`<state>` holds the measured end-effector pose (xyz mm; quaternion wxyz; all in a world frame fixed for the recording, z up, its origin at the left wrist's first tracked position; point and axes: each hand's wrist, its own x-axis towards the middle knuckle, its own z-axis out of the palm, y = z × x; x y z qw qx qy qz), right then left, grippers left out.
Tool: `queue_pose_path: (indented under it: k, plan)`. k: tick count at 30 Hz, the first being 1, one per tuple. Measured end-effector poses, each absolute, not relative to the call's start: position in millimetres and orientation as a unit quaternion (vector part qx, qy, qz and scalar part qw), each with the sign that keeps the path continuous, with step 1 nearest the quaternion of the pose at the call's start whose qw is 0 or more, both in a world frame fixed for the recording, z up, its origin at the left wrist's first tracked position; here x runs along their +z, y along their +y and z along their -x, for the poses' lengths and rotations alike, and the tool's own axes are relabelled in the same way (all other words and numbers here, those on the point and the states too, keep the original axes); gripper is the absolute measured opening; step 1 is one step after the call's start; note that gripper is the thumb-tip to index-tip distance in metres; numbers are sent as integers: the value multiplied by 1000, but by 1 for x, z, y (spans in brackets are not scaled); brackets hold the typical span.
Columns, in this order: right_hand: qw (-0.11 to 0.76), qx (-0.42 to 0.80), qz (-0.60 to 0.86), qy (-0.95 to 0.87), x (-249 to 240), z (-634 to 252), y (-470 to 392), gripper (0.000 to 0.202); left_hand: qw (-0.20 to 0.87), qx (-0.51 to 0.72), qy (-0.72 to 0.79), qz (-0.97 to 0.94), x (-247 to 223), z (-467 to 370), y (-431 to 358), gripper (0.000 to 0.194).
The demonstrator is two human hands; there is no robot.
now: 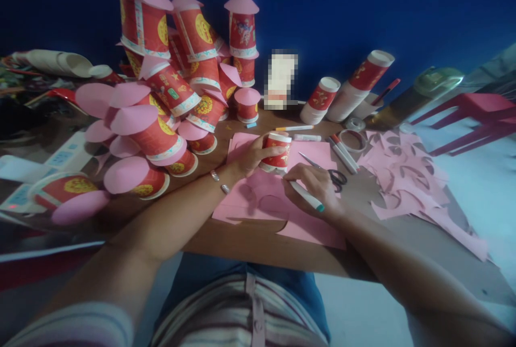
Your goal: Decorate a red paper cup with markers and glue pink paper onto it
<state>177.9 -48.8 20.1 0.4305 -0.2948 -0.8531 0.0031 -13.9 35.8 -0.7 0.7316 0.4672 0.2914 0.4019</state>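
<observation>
My left hand (255,154) grips a red and white paper cup (277,152) above the middle of the table. Its fingers wrap round the side, and the pale base faces up. In my right hand (316,183) is a white marker with a green end (307,195), its other end close to the lower edge of the cup; the tip is hard to make out. Beneath both hands lie pink paper sheets (237,204) with some curved outlines. Scissors with dark handles (337,177) rest on the paper just beyond my right hand.
Red cups with pink paper cones (161,134) crowd the left, some stacked high. Pink paper scraps (407,169) cover the right side. Cup stacks (320,102), a tape roll (352,141) and a large bottle (415,97) stand or lie toward the back. A red stool (479,113) is beyond the table.
</observation>
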Motion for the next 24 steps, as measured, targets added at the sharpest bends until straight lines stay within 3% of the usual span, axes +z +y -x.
queue_pose_path:
  k: [24]
  plan:
    - [441, -20, 308, -843, 31, -177, -52, 20, 748, 432, 273, -425, -3, 15, 43, 45]
